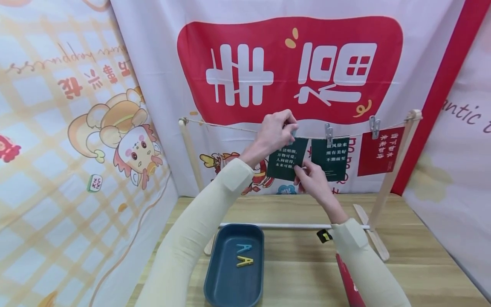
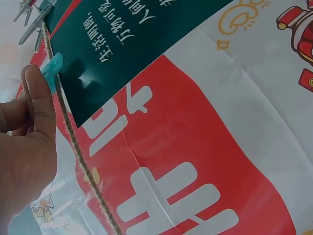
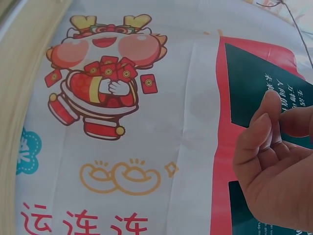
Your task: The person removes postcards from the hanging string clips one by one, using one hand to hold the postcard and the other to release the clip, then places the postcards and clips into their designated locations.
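The left hand (image 1: pixel 277 133) pinches a teal clothespin (image 2: pixel 55 67) on the twine (image 2: pixel 82 156) — at the top of a green card (image 1: pixel 281 165). The right hand (image 1: pixel 313 180) pinches that card near its lower corner.

Clothespins (image 1: pixel 248 261) in tray (image 1: pixel 234 285), rack (image 1: pixel 388 185) behind; cards (image 1: pixel 330 165) on string (image 1: pixel 230 127)

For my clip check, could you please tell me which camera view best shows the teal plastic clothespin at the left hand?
The left wrist view: the teal plastic clothespin appears large on the brown twine, at the left hand. The head view shows it small and partly hidden; the right wrist view, not at all.
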`<state>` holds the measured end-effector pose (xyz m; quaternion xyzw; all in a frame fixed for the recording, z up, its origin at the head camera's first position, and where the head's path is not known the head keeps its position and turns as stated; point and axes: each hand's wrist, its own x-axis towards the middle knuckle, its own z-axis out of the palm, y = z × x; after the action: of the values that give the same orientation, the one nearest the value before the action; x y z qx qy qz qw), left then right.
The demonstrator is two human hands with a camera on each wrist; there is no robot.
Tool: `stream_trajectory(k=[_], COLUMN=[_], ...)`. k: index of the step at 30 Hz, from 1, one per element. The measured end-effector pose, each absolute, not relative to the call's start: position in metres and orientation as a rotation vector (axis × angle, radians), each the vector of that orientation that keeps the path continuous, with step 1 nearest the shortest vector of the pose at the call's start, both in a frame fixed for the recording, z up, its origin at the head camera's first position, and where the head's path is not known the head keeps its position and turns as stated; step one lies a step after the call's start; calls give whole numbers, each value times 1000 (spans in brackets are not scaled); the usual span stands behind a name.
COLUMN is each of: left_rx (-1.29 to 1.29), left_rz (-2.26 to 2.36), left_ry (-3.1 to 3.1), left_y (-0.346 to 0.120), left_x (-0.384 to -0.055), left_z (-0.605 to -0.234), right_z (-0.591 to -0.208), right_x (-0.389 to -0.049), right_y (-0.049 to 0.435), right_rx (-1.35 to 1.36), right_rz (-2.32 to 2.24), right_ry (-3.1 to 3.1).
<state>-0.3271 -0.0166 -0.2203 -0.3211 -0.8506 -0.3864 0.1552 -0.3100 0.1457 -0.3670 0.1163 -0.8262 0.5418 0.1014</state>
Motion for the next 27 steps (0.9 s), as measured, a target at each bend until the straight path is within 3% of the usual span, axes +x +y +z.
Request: stream_trajectory(k=[27], left_rx=[-831], left_rz=[-1096], left_ry=[-2356], left_y=[-26], left_x=[-320], left_z=[-201], right_z=[-366], right_x=[-299], right_y=[149], right_rx=[381], right_rz=[1707], right_ry=[-2467])
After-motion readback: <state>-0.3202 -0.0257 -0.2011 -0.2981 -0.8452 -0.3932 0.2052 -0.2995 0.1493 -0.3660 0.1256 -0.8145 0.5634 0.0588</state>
